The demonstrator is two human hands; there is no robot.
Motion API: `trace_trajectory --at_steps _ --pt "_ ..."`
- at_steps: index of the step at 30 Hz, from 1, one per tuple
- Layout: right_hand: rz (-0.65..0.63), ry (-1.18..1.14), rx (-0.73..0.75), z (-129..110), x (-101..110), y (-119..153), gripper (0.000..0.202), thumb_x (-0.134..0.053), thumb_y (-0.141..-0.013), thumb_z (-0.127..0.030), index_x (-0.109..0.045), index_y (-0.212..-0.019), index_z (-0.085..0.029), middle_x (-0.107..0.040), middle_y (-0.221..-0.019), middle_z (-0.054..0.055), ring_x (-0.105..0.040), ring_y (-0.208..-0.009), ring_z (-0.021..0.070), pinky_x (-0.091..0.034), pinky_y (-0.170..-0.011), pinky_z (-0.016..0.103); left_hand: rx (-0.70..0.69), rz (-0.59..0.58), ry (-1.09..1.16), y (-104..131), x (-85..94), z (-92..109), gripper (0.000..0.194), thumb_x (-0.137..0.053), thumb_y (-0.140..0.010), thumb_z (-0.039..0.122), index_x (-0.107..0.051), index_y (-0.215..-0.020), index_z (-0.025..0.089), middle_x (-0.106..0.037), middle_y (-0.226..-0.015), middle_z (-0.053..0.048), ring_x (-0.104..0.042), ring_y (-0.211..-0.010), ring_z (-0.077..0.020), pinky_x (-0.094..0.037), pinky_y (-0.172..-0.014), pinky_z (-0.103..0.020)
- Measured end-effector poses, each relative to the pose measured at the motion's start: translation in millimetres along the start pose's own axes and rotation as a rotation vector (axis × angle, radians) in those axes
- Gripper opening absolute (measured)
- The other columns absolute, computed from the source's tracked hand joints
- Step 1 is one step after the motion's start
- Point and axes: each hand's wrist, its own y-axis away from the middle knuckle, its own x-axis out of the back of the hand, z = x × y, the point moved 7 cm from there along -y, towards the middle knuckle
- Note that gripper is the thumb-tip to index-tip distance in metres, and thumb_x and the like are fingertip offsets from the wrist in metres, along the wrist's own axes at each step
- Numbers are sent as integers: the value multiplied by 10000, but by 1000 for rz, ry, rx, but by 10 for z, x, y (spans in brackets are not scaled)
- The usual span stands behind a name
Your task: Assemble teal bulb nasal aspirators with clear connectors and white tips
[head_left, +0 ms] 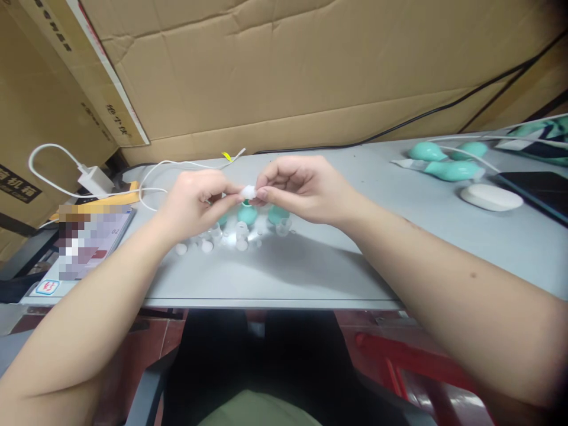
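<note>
My left hand (202,198) and my right hand (302,188) meet above the middle of the table. Between their fingertips is a small white plastic piece (249,191), pinched from the left and the right. Its exact kind is too small to make out. Just below it lie mint-green rubber bulbs, one in the middle (247,214) and one to the right (276,214), partly hidden by my fingers. Nearer to me are a clear plastic fitting (283,226) and several small white round pieces, such as a white cap (207,246).
More mint-green bulbs (426,151) lie at the back right, near a white oval case (491,197) and a dark flat device (539,192). At left are a phone (100,242), a white charger (94,180) and a yellow power strip (128,192). Cardboard (284,77) stands behind the table.
</note>
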Motion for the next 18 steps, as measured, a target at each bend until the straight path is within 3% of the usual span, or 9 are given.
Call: trace_trajectory --at_steps 6,12,18 --pt "-39 -108 -51 84 12 -30 404 -1021 -900 -515 -760 -884 -207 -838 -836 40 -801 -770 174 -675 -724 297 -59 -15 -6 -11 2 35 190 -804 -1066 382 -866 -943 251 -746 -713 -5 -647 -629 -145 -489 -629 -294" --pt "-30 -233 -96 168 4 -41 432 -1067 -851 -506 -850 -1071 -205 -877 -875 39 -847 -779 201 -719 -721 318 -159 44 -32 -15 37 123 200 -779 -1096 364 -861 -952 252 -737 -707 1 -638 -613 -134 -466 -608 -284" --pt "-44 -224 -91 140 -15 -35 454 -1108 -765 -561 -886 -900 -189 -877 -850 56 -832 -754 202 -724 -708 328 -208 25 -78 12 11 138 251 -707 -1143 388 -868 -1006 252 -705 -713 -12 -629 -627 -144 -470 -607 -283"
